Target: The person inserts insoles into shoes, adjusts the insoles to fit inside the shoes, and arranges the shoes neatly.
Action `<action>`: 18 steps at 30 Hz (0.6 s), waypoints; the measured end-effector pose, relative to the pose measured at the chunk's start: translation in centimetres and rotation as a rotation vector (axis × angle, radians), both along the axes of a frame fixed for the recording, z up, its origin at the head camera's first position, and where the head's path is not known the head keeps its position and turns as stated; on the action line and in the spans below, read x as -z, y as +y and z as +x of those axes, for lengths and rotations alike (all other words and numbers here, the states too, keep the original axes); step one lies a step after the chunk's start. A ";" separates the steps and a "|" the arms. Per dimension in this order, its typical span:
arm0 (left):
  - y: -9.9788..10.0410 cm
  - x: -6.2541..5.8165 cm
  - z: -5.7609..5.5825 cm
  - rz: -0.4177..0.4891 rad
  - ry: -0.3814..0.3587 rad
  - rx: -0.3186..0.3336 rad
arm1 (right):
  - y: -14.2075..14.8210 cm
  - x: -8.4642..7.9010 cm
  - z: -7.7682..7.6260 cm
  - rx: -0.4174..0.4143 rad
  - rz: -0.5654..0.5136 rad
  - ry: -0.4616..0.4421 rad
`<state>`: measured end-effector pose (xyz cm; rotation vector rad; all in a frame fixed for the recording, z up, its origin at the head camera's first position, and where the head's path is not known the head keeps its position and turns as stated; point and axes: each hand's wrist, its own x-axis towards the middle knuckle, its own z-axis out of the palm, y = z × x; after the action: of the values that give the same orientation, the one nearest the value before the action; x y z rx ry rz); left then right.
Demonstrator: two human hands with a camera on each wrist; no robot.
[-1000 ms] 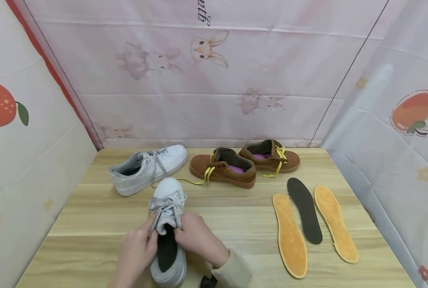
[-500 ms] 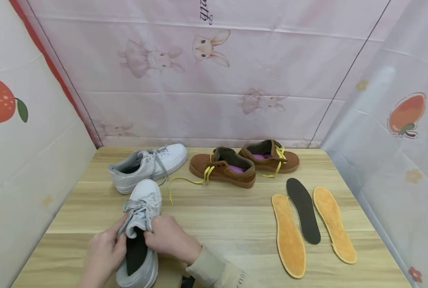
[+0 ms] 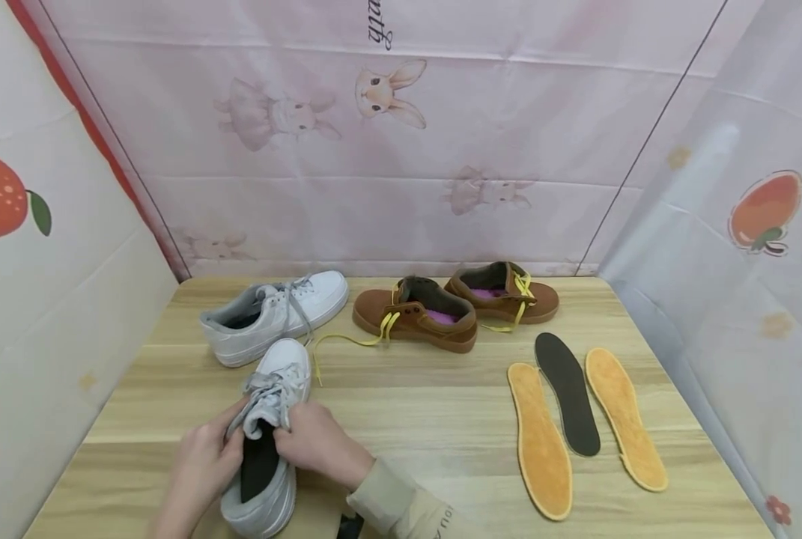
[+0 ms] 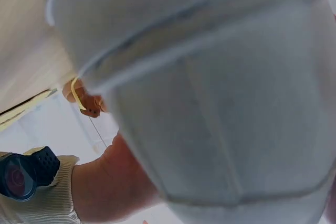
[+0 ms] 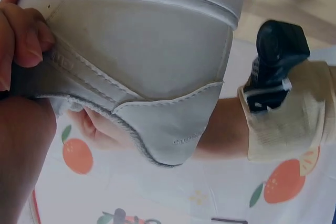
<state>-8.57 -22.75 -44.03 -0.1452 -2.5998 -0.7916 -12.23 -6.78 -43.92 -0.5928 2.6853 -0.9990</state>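
Note:
A white sneaker (image 3: 286, 367) with grey laces stands on the wooden table, toe pointing away, its opening showing a dark inside (image 3: 259, 460). My left hand (image 3: 205, 453) pinches the left edge of the opening beside the laces and tongue. On the opposite edge, my right hand (image 3: 320, 443) grips the collar with curled fingers. In the right wrist view, the fingers (image 5: 31, 40) bend over the shoe's side, and the left hand shows behind the heel. The sneaker's pale side (image 4: 210, 103) fills most of the left wrist view, hiding most of the left fingers.
Another white sneaker (image 3: 275, 314) lies just behind. Two brown shoes (image 3: 417, 318) with yellow laces and purple inside stand at the back. To the right lie a black insole (image 3: 567, 393) and two orange insoles (image 3: 541, 442). Printed curtains (image 3: 401, 150) enclose the table.
Both hands moved left with the white sneaker, then slightly back right. The end of a yellow lace came into view beside its toe. The grip on both edges stayed.

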 end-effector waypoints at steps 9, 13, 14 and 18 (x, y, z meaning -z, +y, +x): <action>-0.2 0.6 -1.3 -0.022 -0.068 0.014 | -0.3 1.3 -0.8 0.031 0.013 0.028; 0.1 0.3 -1.6 -0.027 -0.107 0.024 | -0.2 1.4 -1.1 0.045 0.018 0.035; 0.2 0.2 -1.7 -0.024 -0.108 0.019 | -0.2 1.4 -1.2 0.044 0.018 0.043; 0.2 -0.1 -2.0 -0.007 -0.137 0.009 | -0.4 1.5 -1.5 0.052 0.039 0.078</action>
<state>-10.57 -22.54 -43.97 -0.1074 -2.7324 -0.8228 -13.74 -7.17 -45.47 -0.5685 2.7948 -0.9536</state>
